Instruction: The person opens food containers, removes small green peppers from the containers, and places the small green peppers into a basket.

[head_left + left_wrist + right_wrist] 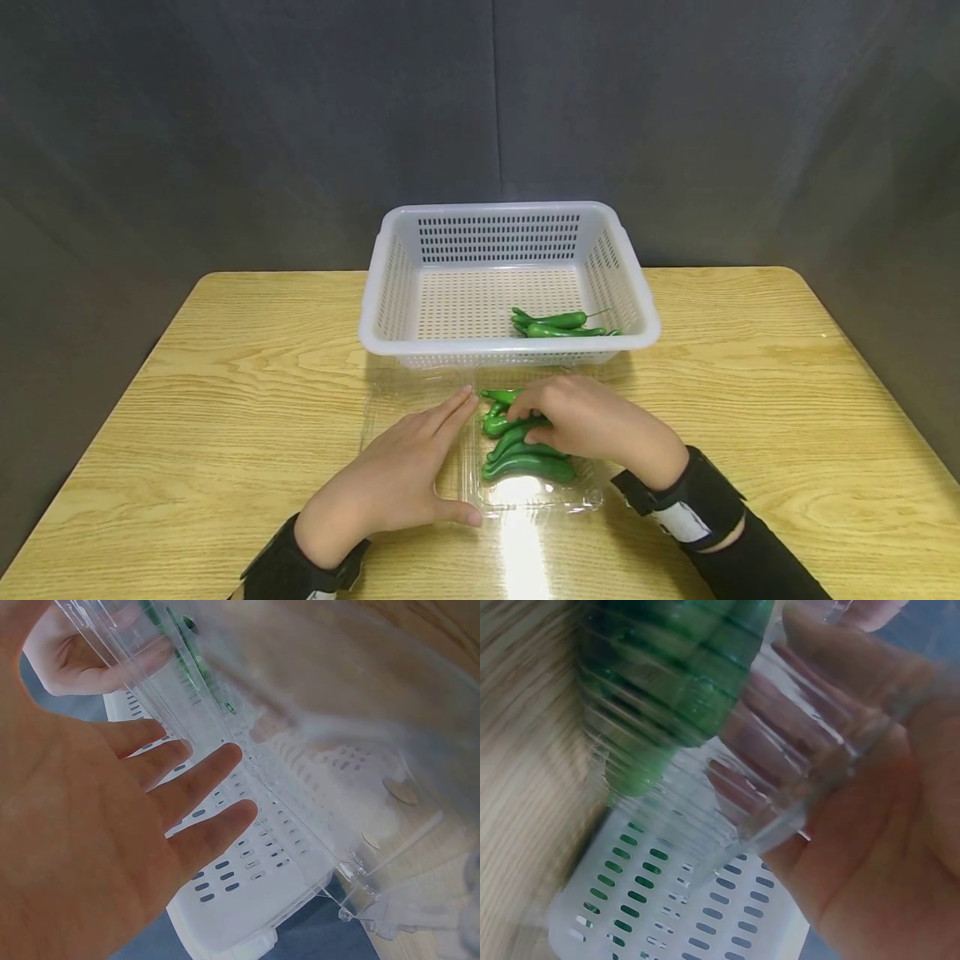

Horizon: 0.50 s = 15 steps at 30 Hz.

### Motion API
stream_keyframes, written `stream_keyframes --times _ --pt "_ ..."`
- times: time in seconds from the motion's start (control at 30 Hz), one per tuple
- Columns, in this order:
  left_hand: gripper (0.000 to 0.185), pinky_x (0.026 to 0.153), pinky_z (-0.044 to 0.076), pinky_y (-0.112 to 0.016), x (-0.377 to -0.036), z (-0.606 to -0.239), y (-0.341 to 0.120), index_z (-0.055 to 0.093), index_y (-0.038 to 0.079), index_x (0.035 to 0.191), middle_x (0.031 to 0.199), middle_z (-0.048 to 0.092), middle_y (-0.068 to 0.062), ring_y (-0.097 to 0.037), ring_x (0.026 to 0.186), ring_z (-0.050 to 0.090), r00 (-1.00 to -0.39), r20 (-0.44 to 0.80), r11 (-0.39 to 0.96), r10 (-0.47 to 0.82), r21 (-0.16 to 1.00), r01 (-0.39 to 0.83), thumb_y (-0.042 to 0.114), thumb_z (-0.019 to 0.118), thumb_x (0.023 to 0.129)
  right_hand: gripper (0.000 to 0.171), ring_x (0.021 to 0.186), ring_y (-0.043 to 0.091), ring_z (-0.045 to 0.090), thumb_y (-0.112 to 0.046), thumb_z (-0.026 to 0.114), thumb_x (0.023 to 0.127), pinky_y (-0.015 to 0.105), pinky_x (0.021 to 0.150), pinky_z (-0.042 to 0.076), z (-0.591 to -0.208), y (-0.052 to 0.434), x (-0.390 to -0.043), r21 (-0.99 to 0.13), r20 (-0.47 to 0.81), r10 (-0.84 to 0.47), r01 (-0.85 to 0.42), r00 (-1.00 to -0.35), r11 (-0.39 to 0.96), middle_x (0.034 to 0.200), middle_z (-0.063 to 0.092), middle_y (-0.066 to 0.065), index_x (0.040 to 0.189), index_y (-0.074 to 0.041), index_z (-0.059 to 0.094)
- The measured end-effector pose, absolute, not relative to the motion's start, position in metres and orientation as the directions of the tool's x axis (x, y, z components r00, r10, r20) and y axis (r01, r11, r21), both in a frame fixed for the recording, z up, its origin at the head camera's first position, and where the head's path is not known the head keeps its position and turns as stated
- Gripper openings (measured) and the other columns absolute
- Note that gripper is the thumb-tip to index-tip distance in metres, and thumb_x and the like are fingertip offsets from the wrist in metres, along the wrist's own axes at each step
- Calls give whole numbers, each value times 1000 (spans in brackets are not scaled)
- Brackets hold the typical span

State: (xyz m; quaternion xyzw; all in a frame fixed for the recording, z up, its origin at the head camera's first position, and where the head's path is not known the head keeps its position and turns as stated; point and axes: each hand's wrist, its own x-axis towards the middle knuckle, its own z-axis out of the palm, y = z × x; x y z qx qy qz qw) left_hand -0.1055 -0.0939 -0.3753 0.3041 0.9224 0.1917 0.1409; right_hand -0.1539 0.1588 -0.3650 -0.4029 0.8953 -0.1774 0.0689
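Right now the right hand (592, 421) lies over the green peppers (525, 454) that are heaped in the clear plastic clamshell tray (540, 500), on the wooden table (225, 400) at its near middle. Its fingers are curled down onto the far end of the heap, and fingertips and thumb seem to pinch one pepper there, though the head view does not show which one. The peppers' long axes run left to right, slightly slanted, with their stem ends to the left and far side. So they lie directly under the right hand's fingers and stretch back toward its wrist.

The left hand (405, 475) is flat, fingers straight and together, pressing on the open lid half of the clamshell just left of the peppers. Its fingertips point to the far right and stop close beside the heap without touching it. In the left wrist view the spread palm (97, 847) shows against the clear plastic.

Just beyond the tray, nearly touching it, stands the white slotted basket (390, 333). More green peppers in the basket (558, 325) lie at its near right corner, also lengthwise left to right. That corner is straight ahead of the right hand, so I judge the right hand to be much the nearer one to both the heap and the basket.
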Motion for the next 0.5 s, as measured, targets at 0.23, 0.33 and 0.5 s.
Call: stream_keyframes --times 0.23,0.33,0.5 --pt "121 119 20 -49 -105 -375 -94 10 12 160 166 7 -4 -25 148 19 -776 -144 742 614 441 505 66 75 74 26 90 14 67 -10 84 78 32 81 56 -366 159 -154 -367 21 -749 -702 -663 611 100 72 -2 103 -11 76" --pt "121 119 20 -48 -105 -375 -94 10 12 160 166 7 -5 -25 148 18 -777 -140 742 614 438 507 66 75 73 26 88 14 66 -10 84 78 31 79 56 -367 159 -154 -361 19 -746 -700 -666 616 99 71 -2 103 -11 76" --pt "121 119 20 -49 -105 -375 -94 10 12 160 166 7 -5 -24 148 18 -776 -139 741 615 439 509 66 75 74 28 86 13 65 -10 85 76 30 76 56 -368 160 -153 -352 5 -735 -689 -679 634 100 70 -2 103 -11 75"
